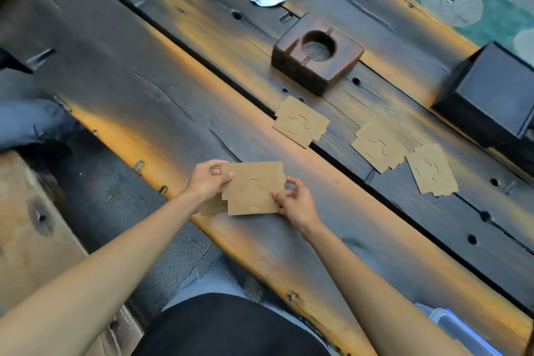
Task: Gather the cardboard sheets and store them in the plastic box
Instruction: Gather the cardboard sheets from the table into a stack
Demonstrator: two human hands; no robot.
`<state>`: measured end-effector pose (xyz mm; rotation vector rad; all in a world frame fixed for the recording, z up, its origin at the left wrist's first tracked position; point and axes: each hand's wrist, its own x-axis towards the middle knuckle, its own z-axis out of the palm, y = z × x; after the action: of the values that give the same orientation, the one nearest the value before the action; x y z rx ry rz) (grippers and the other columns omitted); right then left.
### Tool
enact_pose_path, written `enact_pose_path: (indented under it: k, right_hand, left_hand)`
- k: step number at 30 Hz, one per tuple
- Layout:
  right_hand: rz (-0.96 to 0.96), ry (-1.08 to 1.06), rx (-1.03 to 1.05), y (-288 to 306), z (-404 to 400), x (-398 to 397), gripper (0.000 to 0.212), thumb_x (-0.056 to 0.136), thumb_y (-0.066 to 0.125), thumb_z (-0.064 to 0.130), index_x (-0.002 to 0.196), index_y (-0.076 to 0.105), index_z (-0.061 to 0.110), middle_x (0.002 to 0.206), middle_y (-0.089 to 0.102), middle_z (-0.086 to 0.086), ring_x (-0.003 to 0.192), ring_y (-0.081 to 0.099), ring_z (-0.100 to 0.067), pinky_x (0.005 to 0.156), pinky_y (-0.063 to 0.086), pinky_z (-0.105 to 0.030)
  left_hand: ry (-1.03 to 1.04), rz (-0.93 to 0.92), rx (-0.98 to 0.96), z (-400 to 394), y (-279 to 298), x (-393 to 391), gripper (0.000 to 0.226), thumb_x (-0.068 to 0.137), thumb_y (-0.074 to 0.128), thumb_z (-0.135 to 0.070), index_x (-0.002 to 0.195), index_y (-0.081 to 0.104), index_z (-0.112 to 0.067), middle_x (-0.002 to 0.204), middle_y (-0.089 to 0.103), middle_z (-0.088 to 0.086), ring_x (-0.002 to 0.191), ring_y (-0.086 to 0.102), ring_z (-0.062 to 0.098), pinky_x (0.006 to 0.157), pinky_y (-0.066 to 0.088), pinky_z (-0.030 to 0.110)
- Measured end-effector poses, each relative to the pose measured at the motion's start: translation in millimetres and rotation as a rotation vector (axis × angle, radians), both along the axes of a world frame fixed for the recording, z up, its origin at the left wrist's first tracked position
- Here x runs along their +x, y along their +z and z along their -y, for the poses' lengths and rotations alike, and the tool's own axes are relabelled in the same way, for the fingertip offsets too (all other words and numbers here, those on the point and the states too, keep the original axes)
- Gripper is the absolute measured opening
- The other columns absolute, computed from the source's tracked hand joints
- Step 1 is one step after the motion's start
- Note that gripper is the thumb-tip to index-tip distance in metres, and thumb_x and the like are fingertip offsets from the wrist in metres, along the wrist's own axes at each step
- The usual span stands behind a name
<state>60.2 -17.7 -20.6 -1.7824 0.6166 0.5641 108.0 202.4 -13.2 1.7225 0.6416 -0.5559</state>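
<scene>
Cardboard sheets point(253, 188) are sitting pinched between my left hand point(207, 182) and right hand point(294, 202) above the table's point(144, 101) near edge, so I'm squaring edges before reaching farther.

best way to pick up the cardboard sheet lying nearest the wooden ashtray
That cardboard sheet lies flat on the table, so a top pinch probably won't work. Its near corner lies over the dark groove between planks; come from the near side with the right hand, slip fingertips under that edge, thumb on top.
</scene>
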Motion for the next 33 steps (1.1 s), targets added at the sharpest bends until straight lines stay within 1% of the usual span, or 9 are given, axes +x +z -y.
enact_pose_path:
  k: [3, 6, 9, 13, 16, 19, 23, 28, 33]
  right_hand:
    - [0.003, 0.057, -0.028, -2.8, -23.6, 5.5, 0.027, 0.097, 0.066, 0.019, 0.123, 0.059, 0.016, 0.083, 0.068, 0.005, 0.091, 0.072, -0.022, 0.081, 0.063, -0.043]
    - [0.004, 0.136, -0.104, -5.8, -45.3, 13.2, 0.026, 0.097, 0.064, 0.019, 0.122, 0.062, 0.012, 0.079, 0.068, 0.008, 0.095, 0.070, -0.022, 0.086, 0.059, -0.044]
    - [0.024, 0.272, -0.227, -12.1, -61.7, 19.9, 0.026, 0.095, 0.061, 0.018, 0.121, 0.065, 0.011, 0.089, 0.072, 0.002, 0.101, 0.069, -0.025, 0.088, 0.054, -0.039]
    - [0.012, 0.338, -0.320, -22.3, -76.1, 25.9, 0.021, 0.094, 0.060, 0.019, 0.112, 0.067, 0.009, 0.112, 0.070, -0.014, 0.107, 0.065, -0.033, 0.093, 0.053, -0.044]
    - [-0.022, 0.353, -0.400, -26.9, -81.1, 28.6, 0.022, 0.096, 0.057, 0.020, 0.114, 0.062, 0.007, 0.121, 0.060, -0.019, 0.114, 0.057, -0.035, 0.093, 0.050, -0.041]
    - [-0.002, 0.378, -0.454, -29.5, -83.8, 25.1, 0.033, 0.098, 0.054, 0.018, 0.129, 0.056, 0.006, 0.130, 0.052, -0.017, 0.121, 0.052, -0.034, 0.099, 0.044, -0.042]
    - [-0.024, 0.235, -0.392, -32.7, -80.8, 21.6, 0.044, 0.097, 0.056, 0.012, 0.141, 0.050, 0.008, 0.138, 0.047, -0.012, 0.123, 0.054, -0.028, 0.105, 0.041, -0.036]
    - [-0.063, -0.004, -0.268, -33.8, -66.6, 21.0, 0.037, 0.097, 0.059, 0.013, 0.133, 0.055, 0.010, 0.130, 0.050, -0.010, 0.095, 0.058, -0.017, 0.090, 0.043, -0.028]
    - [-0.085, -0.094, -0.142, -34.8, -47.9, 23.7, 0.042, 0.098, 0.063, 0.026, 0.135, 0.055, 0.009, 0.118, 0.065, -0.006, 0.108, 0.062, -0.019, 0.091, 0.046, -0.029]
  left_hand:
    - [-0.015, 0.016, 0.173, -20.0, -8.8, -4.2, 0.035, 0.087, 0.073, -0.012, 0.122, 0.067, -0.009, 0.116, 0.068, 0.014, 0.110, 0.064, 0.028, 0.096, 0.053, 0.045]
    - [-0.072, 0.004, 0.401, -29.0, -17.6, -7.1, 0.045, 0.090, 0.069, -0.021, 0.133, 0.061, -0.012, 0.129, 0.055, 0.017, 0.122, 0.054, 0.033, 0.108, 0.044, 0.040]
    - [-0.087, -0.048, 0.496, -33.6, -26.3, -12.1, 0.054, 0.093, 0.063, -0.026, 0.144, 0.050, -0.011, 0.138, 0.040, 0.020, 0.125, 0.050, 0.036, 0.111, 0.038, 0.037]
    - [-0.078, -0.060, 0.511, -34.1, -37.5, -13.6, 0.058, 0.096, 0.058, -0.021, 0.148, 0.041, -0.002, 0.141, 0.049, 0.025, 0.137, 0.041, 0.036, 0.114, 0.034, 0.039]
    - [-0.067, -0.068, 0.495, -32.5, -41.5, -10.6, 0.058, 0.093, 0.060, -0.018, 0.146, 0.044, -0.003, 0.139, 0.053, 0.023, 0.132, 0.046, 0.036, 0.112, 0.037, 0.042]
    - [-0.010, -0.087, 0.456, -31.5, -43.0, -9.1, 0.056, 0.083, 0.063, -0.010, 0.138, 0.053, -0.007, 0.126, 0.062, 0.018, 0.122, 0.054, 0.035, 0.104, 0.046, 0.042]
    - [0.102, -0.095, 0.369, -29.4, -44.4, -7.9, 0.050, 0.075, 0.062, -0.006, 0.124, 0.058, -0.017, 0.115, 0.065, 0.008, 0.107, 0.062, 0.029, 0.093, 0.053, 0.039]
    - [0.133, -0.021, 0.193, -24.1, -44.2, -4.4, 0.044, 0.079, 0.053, 0.005, 0.112, 0.047, -0.022, 0.105, 0.058, 0.004, 0.088, 0.059, 0.017, 0.071, 0.049, 0.031]
    - [0.128, -0.027, 0.018, -17.3, -38.2, 7.3, 0.043, 0.086, 0.052, 0.009, 0.117, 0.047, -0.021, 0.108, 0.063, 0.007, 0.091, 0.063, 0.012, 0.064, 0.051, 0.029]
